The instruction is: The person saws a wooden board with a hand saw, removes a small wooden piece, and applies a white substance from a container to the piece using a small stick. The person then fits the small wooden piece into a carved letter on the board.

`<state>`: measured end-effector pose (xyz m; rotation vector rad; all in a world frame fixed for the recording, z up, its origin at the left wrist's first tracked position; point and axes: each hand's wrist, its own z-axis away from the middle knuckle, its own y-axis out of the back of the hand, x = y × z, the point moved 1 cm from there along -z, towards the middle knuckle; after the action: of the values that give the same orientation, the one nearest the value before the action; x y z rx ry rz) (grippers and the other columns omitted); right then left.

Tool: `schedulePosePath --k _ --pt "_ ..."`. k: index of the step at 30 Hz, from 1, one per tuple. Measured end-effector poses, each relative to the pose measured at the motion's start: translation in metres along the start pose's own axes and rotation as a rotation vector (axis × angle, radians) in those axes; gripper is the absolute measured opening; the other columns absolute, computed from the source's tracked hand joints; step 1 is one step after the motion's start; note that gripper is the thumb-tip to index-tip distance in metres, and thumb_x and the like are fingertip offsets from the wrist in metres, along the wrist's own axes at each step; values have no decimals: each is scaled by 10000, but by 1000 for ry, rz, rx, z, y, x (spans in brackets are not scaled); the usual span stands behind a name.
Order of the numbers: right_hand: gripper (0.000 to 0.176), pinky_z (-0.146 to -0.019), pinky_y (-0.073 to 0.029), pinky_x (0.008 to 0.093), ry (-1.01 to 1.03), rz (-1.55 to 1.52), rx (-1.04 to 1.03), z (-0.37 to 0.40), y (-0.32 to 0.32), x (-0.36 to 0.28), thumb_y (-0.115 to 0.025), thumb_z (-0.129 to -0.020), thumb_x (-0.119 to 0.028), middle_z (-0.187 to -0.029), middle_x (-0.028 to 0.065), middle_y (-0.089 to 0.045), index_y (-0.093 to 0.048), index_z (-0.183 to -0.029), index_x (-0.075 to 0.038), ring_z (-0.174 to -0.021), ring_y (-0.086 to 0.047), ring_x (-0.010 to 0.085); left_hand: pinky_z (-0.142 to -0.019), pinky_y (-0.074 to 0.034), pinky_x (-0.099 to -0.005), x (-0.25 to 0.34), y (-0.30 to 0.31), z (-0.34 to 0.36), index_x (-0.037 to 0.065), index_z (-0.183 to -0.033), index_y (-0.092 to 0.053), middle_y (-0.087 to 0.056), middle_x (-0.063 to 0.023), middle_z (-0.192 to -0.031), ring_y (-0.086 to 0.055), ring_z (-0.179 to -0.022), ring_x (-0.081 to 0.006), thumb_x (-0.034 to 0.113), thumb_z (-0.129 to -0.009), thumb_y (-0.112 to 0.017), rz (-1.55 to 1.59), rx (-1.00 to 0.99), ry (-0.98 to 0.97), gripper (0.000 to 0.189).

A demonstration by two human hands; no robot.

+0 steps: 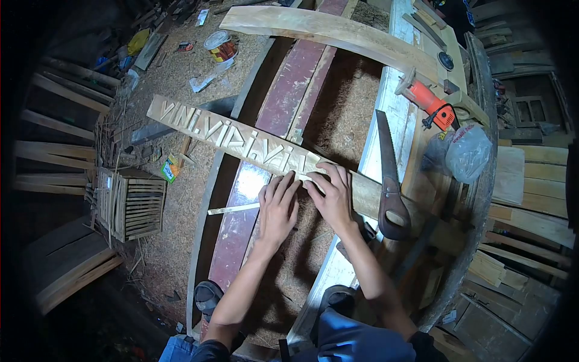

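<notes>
A long wooden board (202,128) lies slantwise across the supports, bearing raised pale letters (232,137) that read roughly "VINI.VIDI.VI". At the lettering's right end, my left hand (278,208) rests its bent, closed fingertips on the board's near edge. Close beside it, my right hand (330,196) curls its fingers down onto the same board. Small pale strips show around the fingertips; what either hand pinches is hidden. A loose pale wooden strip (234,209) lies left of my left hand. To the right, a handsaw (389,163) with a dark handle lies across the board.
A red power tool (429,101) and a clear plastic bag (468,154) are on the right. Behind lies a curved plank (338,36). A paint can (220,47) and a slatted crate (142,205) stand on the shavings-covered floor. Maroon (289,87) and white beams run beneath the board.
</notes>
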<state>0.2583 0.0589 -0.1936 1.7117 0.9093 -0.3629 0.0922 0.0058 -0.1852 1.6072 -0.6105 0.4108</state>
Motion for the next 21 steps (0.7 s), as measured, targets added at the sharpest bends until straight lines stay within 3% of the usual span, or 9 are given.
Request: schedulePosePath --k 13,21 --pt "197 -923 -498 452 -19 -28 9 -3 -3 3 -764 -896 -110 -1218 128 -626 -742 -1073 -25 -1095 -572 342 -1196 -260 -515 3 -9 -16 80 -1539 -466 -430 -108 -1620 -403 -1426 -375 16 -841 -678 -92 -78 41 732" --pt "200 -922 -489 449 -32 -33 8 -2 -3 2 -764 -902 -123 -1209 125 -627 -743 -1071 -19 -1082 -573 334 -1144 -219 -607 1 -9 -14 133 -1540 -475 -419 -32 -1633 -401 -1424 -320 49 -840 -699 -170 -115 79 739"
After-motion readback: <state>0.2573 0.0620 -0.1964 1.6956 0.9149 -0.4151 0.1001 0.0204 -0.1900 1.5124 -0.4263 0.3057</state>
